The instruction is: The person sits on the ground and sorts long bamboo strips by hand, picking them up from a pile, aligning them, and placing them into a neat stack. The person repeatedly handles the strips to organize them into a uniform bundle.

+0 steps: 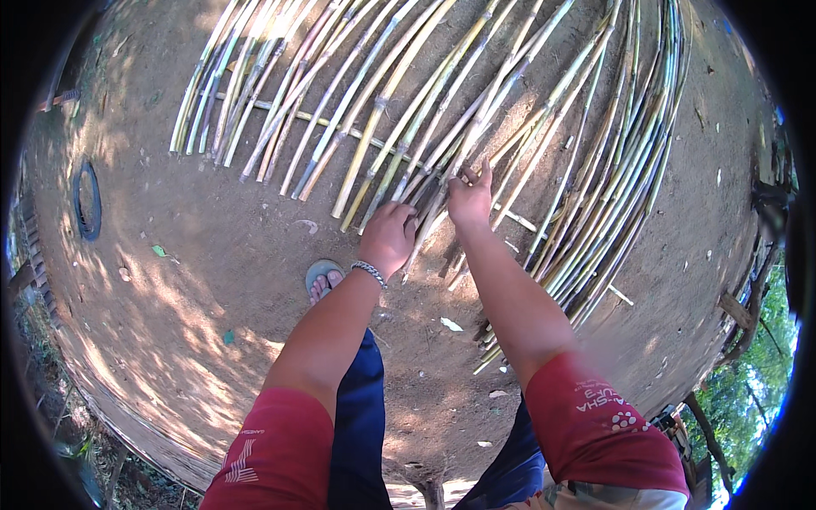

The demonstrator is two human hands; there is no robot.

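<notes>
Long bamboo poles (365, 157) lie side by side on the brown dirt in front of me, fanned out with their lower ends toward me. My left hand (389, 236) is low among the middle poles, its fingers curled at the lower ends and the tips partly hidden. Just to its right and a little farther off, my right hand (470, 200) closes on a slanting bamboo pole (482, 115), one finger sticking up. A thin crosswise stick (327, 124) runs under the poles; its right part shows near my right hand.
A denser bundle of thin poles (625, 200) curves along the right, with another stick end (620, 295) poking out beneath. A dark ring (78, 200) lies on the ground at far left. My sandalled foot (323, 279) stands near the pole ends. Branches (748, 310) edge the right side.
</notes>
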